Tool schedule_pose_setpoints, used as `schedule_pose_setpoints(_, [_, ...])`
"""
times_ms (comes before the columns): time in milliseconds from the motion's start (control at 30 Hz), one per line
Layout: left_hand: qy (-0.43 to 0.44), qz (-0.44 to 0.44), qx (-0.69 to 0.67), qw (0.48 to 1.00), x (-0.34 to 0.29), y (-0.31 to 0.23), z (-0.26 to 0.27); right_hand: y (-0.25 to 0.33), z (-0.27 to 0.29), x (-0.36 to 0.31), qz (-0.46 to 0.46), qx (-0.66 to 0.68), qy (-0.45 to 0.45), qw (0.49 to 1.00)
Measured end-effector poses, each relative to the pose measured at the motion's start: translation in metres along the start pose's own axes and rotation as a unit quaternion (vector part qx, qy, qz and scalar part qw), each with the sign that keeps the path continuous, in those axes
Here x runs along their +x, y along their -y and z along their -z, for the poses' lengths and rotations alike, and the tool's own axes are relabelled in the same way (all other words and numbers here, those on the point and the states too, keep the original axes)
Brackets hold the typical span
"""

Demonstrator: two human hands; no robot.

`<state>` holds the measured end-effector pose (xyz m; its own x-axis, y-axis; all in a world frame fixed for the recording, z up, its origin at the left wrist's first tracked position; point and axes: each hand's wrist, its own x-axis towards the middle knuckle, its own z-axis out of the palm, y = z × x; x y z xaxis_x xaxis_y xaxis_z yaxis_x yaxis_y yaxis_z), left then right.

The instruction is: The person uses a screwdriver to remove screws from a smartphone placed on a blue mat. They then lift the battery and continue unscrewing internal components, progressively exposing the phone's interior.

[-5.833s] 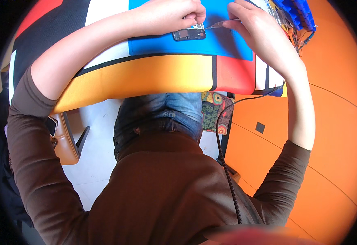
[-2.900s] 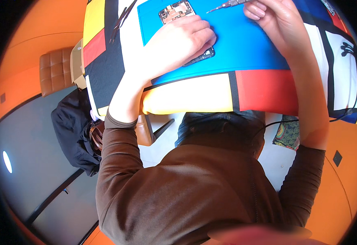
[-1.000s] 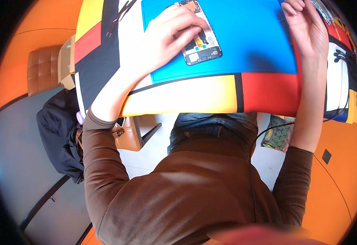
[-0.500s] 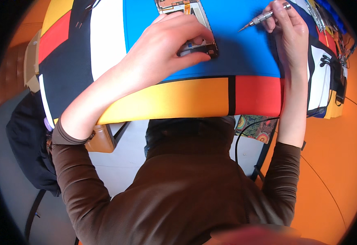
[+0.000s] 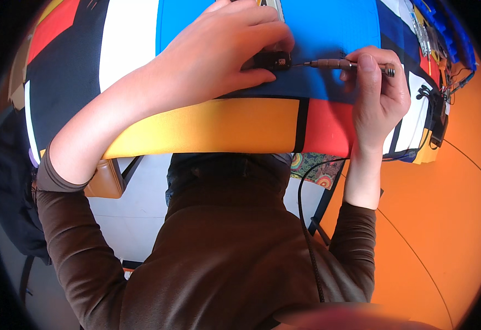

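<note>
An opened phone (image 5: 280, 60) lies on the blue part of the cloth, its inner parts showing at the top edge. Over it is my left hand (image 5: 218, 52), fingers curled round and gripping its near end, hiding much of it. A slim precision screwdriver (image 5: 331, 64) is pinched in my right hand (image 5: 380, 96), held nearly level. Its thin tip points left and meets, or almost meets, the right side of the phone's dark near end; I cannot tell if they touch.
The table is covered by a colour-blocked cloth (image 5: 207, 129). Along its right side are metal tools (image 5: 423, 38), coiled wires and a blue rack-like thing (image 5: 455, 33). A black cord (image 5: 302, 198) hangs off the front edge. A brown leather seat (image 5: 106, 179) is below left.
My right hand has come down and turned the screwdriver from a slant to nearly level, bringing its tip to the phone. My left hand stays on the phone; the whole view has shifted slightly.
</note>
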<state>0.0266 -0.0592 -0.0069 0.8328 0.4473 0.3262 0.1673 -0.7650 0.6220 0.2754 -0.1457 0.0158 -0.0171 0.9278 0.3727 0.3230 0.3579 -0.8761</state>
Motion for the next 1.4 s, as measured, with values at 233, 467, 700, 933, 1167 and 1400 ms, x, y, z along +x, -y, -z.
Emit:
schedule_pose_setpoints(233, [-0.001, 0.007, 0.005, 1.0, 0.0, 0.001, -0.002, -0.002, -0.003, 0.001, 0.027, 0.0, 0.009, 1.0])
schedule_pose_setpoints(467, [0.011, 0.008, 0.014, 1.0, 0.003, -0.004, 0.004, -0.005, -0.003, 0.001, 0.021, 0.011, 0.01, 1.0])
schedule_pose_setpoints(700, [0.031, 0.04, -0.014, 0.999, 0.003, -0.009, 0.008, 0.013, 0.001, 0.008, 0.018, -0.128, 0.063, 0.99])
schedule_pose_setpoints(933, [0.016, 0.017, -0.032, 0.999, 0.002, -0.003, 0.005, 0.029, 0.007, 0.018, 0.002, -0.205, 0.105, 0.973])
schedule_pose_setpoints(1167, [0.011, 0.019, 0.008, 1.0, 0.002, -0.005, 0.004, 0.036, 0.001, 0.019, -0.079, -0.198, 0.076, 0.974])
schedule_pose_setpoints(1400, [0.0, 0.004, -0.02, 1.0, 0.002, -0.004, 0.003, 0.078, -0.004, 0.041, -0.001, -0.335, 0.258, 0.906])
